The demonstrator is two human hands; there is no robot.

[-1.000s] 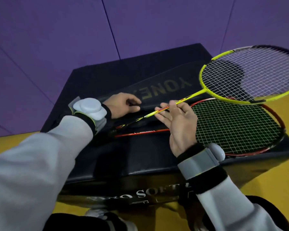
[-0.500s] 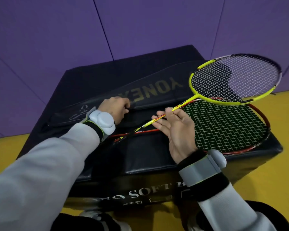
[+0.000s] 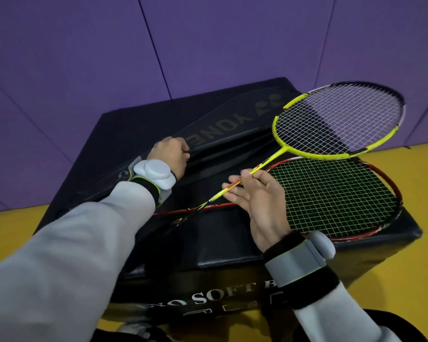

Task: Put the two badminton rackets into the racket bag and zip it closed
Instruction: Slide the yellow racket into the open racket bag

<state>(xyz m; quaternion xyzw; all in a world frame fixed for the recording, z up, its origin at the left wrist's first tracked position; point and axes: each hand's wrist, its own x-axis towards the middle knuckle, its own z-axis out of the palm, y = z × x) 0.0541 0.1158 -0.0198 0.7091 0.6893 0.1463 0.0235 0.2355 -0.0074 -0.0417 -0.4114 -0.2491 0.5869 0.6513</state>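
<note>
A black racket bag with gold lettering lies across a black padded box. My left hand grips the bag's upper flap at its open edge and holds it up. My right hand pinches the shaft of the yellow racket, whose head is raised to the right, above the box. The yellow racket's handle end points down-left and disappears under my left sleeve. A red racket with green-tinted strings lies flat on the box beneath it, its shaft running left under my left forearm.
The black padded box stands on a yellow floor against purple wall panels. White lettering marks the box's front face. Grey sensor bands sit on both wrists.
My left hand has moved along the bag's edge and lifted the flap, so the opening gapes wider. The yellow racket's head has risen slightly while my right hand keeps its hold on the shaft.
</note>
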